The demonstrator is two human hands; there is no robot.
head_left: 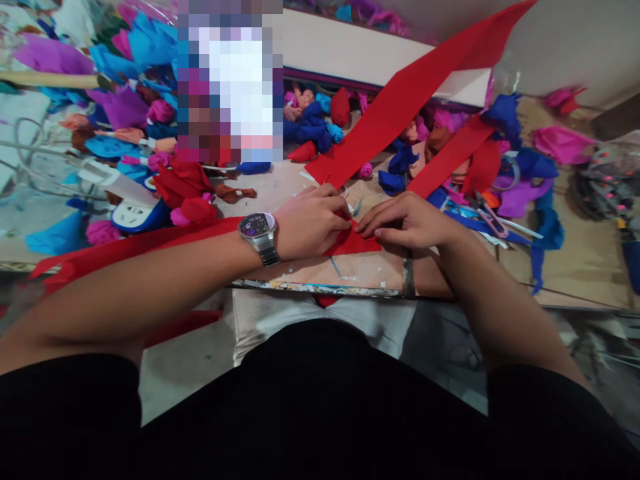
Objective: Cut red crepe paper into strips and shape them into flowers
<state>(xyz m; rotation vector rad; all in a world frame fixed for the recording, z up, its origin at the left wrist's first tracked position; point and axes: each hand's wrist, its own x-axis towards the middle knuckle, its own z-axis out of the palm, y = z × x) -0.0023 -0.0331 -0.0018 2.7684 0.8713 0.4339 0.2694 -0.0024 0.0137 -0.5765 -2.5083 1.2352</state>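
A red crepe paper strip (361, 245) lies flat near the table's front edge, beneath both hands. My left hand (315, 217), with a watch (257, 228) on its wrist, has its fingers closed on the strip's upper part. From the right, my right hand (407, 220) meets it, thumb and bent fingertips pinching the same paper close to the left fingertips. What lies between the fingertips is too small to make out. More red paper (185, 240) runs off to the left beneath my left forearm.
A wide red paper band (400, 110) slants up to the far right; a narrower one (453, 155) lies beside it. Crumpled blue, pink and purple paper pieces surround the work spot. A pink-handled cutter (493, 217) and tape roll (511, 172) lie right, a power socket (140, 212) left.
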